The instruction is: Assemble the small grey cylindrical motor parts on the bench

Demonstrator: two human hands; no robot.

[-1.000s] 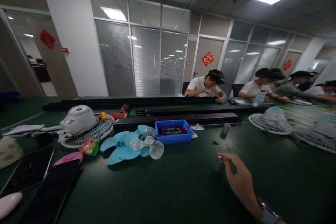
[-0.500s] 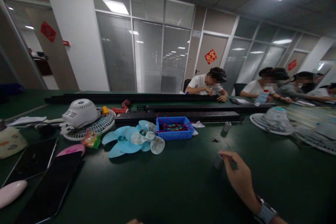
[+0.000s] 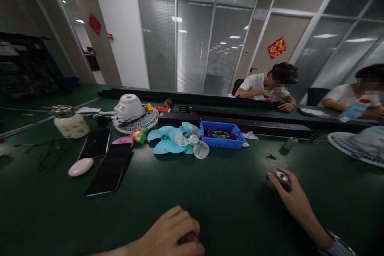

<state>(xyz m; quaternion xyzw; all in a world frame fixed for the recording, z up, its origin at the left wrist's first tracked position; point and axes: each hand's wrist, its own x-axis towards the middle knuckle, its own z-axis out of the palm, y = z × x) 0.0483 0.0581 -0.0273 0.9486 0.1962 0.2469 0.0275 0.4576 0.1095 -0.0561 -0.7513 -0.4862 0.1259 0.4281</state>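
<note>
Right hand had fingers round metal cylinder, two o'clock from left hand; left fingers curled, contents unclear.

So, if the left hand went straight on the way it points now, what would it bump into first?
The left hand would probably meet the right hand, gripping a metal cylinder, across green tabletop; their heights are hard to judge.

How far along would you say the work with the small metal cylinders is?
Nothing looks plainly finished: the fan blades lie loose, and wires fill the blue tray. The right hand grips one cylinder; whether the curled left hand holds anything is unclear. The other cylinder sits unheld, so may be left.
</note>
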